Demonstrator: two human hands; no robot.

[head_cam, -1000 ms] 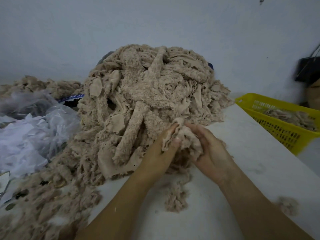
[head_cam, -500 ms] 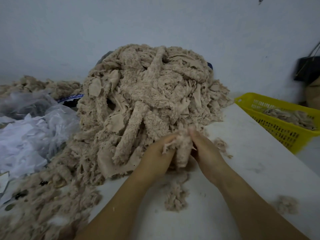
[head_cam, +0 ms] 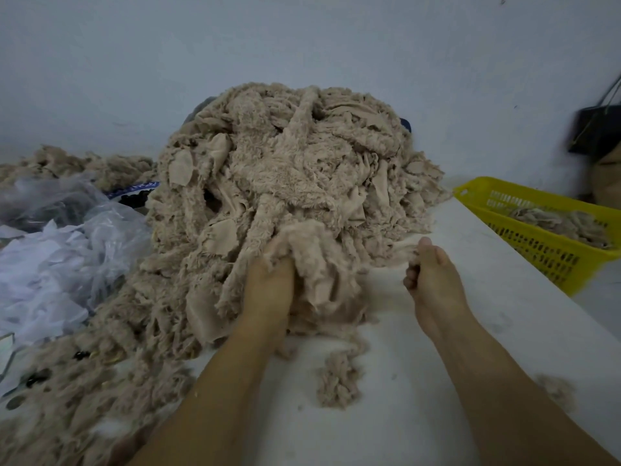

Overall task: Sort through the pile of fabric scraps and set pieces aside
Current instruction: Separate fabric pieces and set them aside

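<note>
1. Two bare hands work at the near foot of a tall pile of fabric scraps [head_cam: 285, 169], beige and fleecy, heaped on a white table [head_cam: 470, 331] against a pale wall.
2. Half a second ago the hands were together, both pinching one small scrap. Now they are apart.
3. The left hand [head_cam: 268, 284] has its fingers curled into a fleecy piece [head_cam: 316, 260], larger than that scrap. The piece touches the pile's front edge.
4. The right hand [head_cam: 433, 280] has moved to the right, over bare table. Its fingers are curled and its thumb is on top, pinching a wisp of fluff [head_cam: 408, 250] that trails back toward the pile.
5. One loose scrap [head_cam: 336, 378] lies on the table between the forearms, where it lay before.
6. A yellow basket [head_cam: 537, 250] sits at the table's right edge, well apart from the hands, with sorted scraps [head_cam: 557, 220] inside, unchanged.
7. Clear plastic bags [head_cam: 67, 257] lie to the left of the pile, as before.
</note>
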